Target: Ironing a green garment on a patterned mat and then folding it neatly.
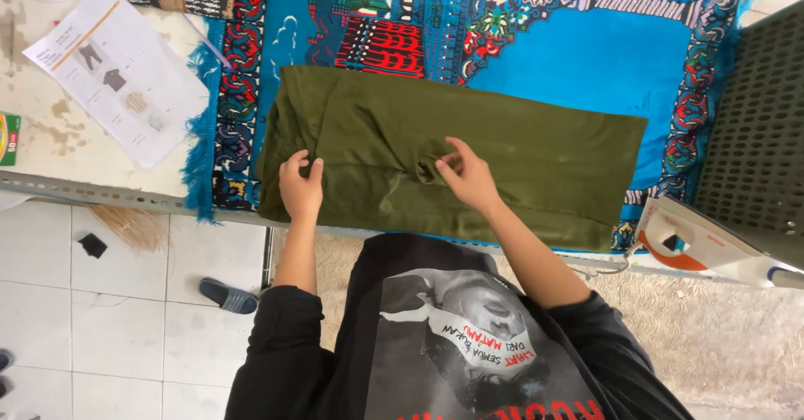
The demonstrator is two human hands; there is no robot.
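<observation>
Olive-green cloth (pixel 469 156), one folded piece, lies spread across one bright blue patterned rug (pixel 586 60) that covers the table; its near edge runs just short of the table's front rim. Two hands rest on the cloth. Left hand (pixel 300 187) sits on the cloth's near-left part, palm down, wrist bent up from a forearm that rises from below, fingers curled close together with the tips pinching a small ridge of cloth. Right hand (pixel 467 175) is near the cloth's middle, forearm coming in at a slant from the lower right, thumb and fingertips drawn narrow and gripping a puckered fold of the fabric.

Left of the cloth, past the rug's fringe, one printed paper sheet (pixel 117 68) lies on the bare tabletop. Right of the cloth, one white and orange iron (pixel 712 244) rests at the table's edge, its rear end cut off by the frame. Below the cloth, on the tiled floor, one dark slipper (pixel 228 296) shows, partly behind the left sleeve. How many layers the cloth has is hard to make out, and the rug's far end runs out of view.
</observation>
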